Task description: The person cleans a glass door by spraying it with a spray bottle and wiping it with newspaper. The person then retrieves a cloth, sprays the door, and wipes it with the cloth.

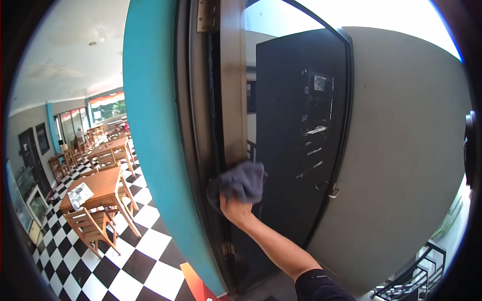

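Note:
My right hand (236,210) is closed around a bunched dark grey cloth (243,181). It presses the cloth against the brown door frame (233,100), below the middle of the view. The fingers are mostly hidden by the cloth. Just to the right of the hand stands a dark door panel (281,125) with pale scraped marks and paper remnants on it. Farther right, a metal handle (334,191) sits at the dark edge beside the grey wall. My left hand is out of view.
A teal wall edge (150,125) runs left of the frame, with a hinge (206,15) higher up. Beyond it, wooden tables (103,183) and chairs (90,228) stand on a black-and-white checkered floor (140,273). Black metal railings (416,273) are at lower right, beside the grey wall (396,140).

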`<move>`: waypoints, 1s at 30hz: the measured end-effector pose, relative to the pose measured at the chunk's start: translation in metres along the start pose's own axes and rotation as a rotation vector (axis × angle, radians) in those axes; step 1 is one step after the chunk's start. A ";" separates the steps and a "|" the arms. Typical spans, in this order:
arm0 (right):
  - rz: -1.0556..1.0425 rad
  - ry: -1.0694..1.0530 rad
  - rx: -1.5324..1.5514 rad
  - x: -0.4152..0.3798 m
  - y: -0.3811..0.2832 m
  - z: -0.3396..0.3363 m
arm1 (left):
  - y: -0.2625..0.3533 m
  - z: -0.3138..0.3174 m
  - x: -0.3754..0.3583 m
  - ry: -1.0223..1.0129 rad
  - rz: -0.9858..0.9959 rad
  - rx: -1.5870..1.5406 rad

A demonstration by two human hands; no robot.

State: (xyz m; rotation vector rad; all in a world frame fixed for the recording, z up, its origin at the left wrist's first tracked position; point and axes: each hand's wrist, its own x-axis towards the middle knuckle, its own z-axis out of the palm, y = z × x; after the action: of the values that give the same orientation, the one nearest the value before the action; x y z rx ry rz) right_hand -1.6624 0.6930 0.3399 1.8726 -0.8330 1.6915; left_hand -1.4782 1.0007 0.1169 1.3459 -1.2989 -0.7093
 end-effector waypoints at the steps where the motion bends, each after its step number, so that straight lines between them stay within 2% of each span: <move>1: -0.001 0.030 -0.009 0.035 -0.001 -0.003 | 0.015 0.010 0.008 0.010 0.002 -0.137; 2: 0.000 0.055 -0.014 0.077 0.000 -0.004 | 0.019 0.015 0.025 -0.070 -0.096 -0.264; 4: 0.022 0.152 -0.046 0.146 0.008 -0.013 | 0.086 0.005 0.070 -0.218 0.649 0.479; 5: -0.089 0.277 -0.043 0.173 0.017 -0.021 | 0.131 0.018 0.086 0.008 0.799 0.313; 6: -0.082 0.206 0.096 0.188 0.028 -0.030 | 0.195 0.019 0.089 -0.179 0.262 0.192; 7: -0.155 0.233 0.328 0.201 0.042 -0.045 | 0.225 0.027 0.105 -0.166 0.485 0.128; 9: -0.176 0.180 0.481 0.196 0.076 -0.066 | 0.302 0.042 0.138 -0.032 0.655 0.119; 11: 0.006 0.135 0.588 0.169 0.112 -0.098 | 0.391 0.068 0.173 0.156 0.846 0.111; 13: 0.339 0.067 0.835 0.141 0.146 -0.136 | 0.468 0.087 0.203 0.308 0.864 0.216; 15: 0.407 0.096 0.915 0.117 0.194 -0.161 | 0.519 0.108 0.239 0.370 0.923 0.159; 16: 0.521 0.041 1.007 0.102 0.222 -0.172 | 0.536 0.110 0.257 0.384 0.913 0.164; 17: 0.642 -0.008 1.092 0.089 0.247 -0.182 | 0.550 0.114 0.270 0.384 0.950 0.161; 20: 0.590 0.156 1.126 0.070 0.296 -0.213 | 0.565 0.125 0.309 0.420 0.967 0.101; 25: 0.717 0.512 0.858 0.035 0.380 -0.240 | 0.532 0.140 0.329 0.403 0.954 0.310; 27: 0.709 0.577 0.733 0.037 0.417 -0.266 | 0.512 0.160 0.329 0.313 0.906 0.230; 30: 0.578 0.525 0.399 0.067 0.470 -0.316 | 0.497 0.194 0.322 0.271 0.919 0.284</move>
State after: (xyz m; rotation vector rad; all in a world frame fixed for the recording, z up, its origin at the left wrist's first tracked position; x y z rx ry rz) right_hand -2.2153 0.5787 0.4220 1.3397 -0.9058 2.7181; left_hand -1.7334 0.7318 0.6184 0.8552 -1.6220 0.2877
